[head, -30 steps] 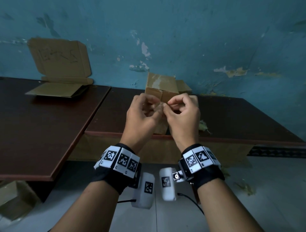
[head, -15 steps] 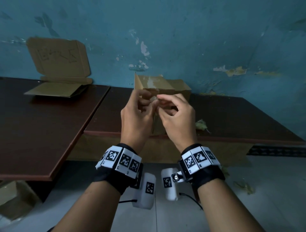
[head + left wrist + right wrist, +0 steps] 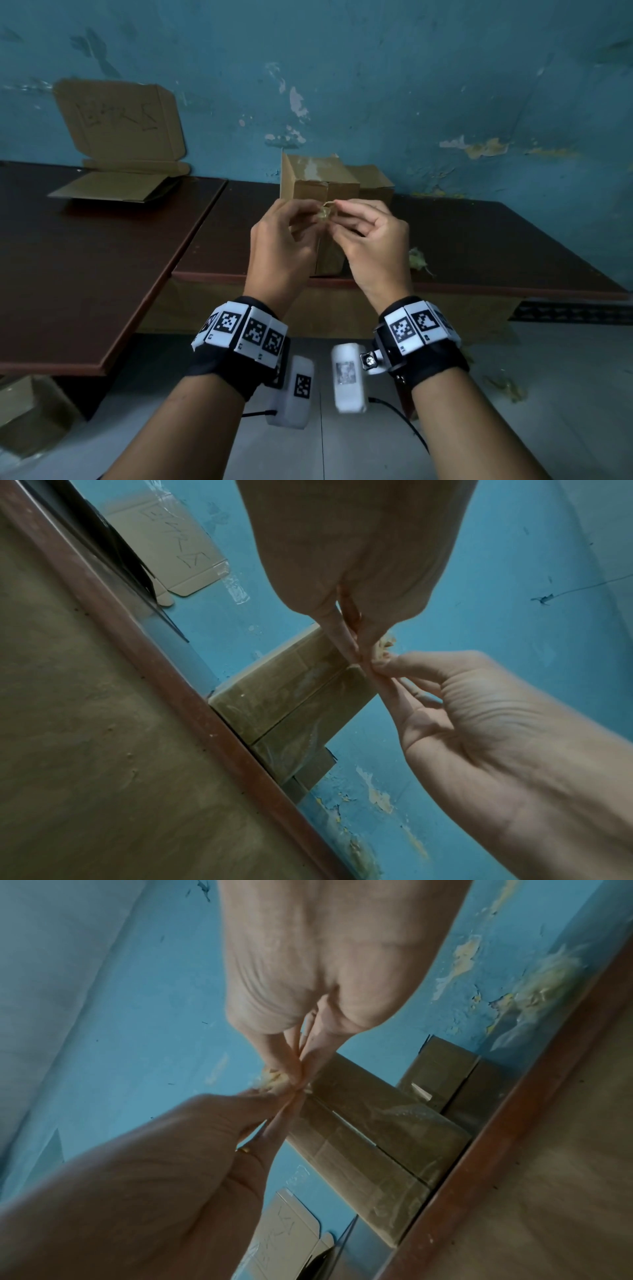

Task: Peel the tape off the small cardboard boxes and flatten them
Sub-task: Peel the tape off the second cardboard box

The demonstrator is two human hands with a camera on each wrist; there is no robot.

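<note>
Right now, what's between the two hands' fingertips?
A crumpled wad of peeled tape, pinched by the left hand and right hand, in front of the small cardboard box. Head view shows it best.

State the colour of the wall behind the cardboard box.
The wall is blue-teal with patches of peeling paint, clearest in the head view.

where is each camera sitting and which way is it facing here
Head: worn on the head, facing forward and down at the small cardboard box on the dark table; shows both forearms, the left hand and right hand pinching a tape wad.
Left wrist: under the left wrist, looking along the fingers and up at the blue wall; the left hand fills the top, the right hand enters from the lower right.
Right wrist: mirrored; the left hand enters from the lower left.
Shared: all three show the box and the wad.
</note>
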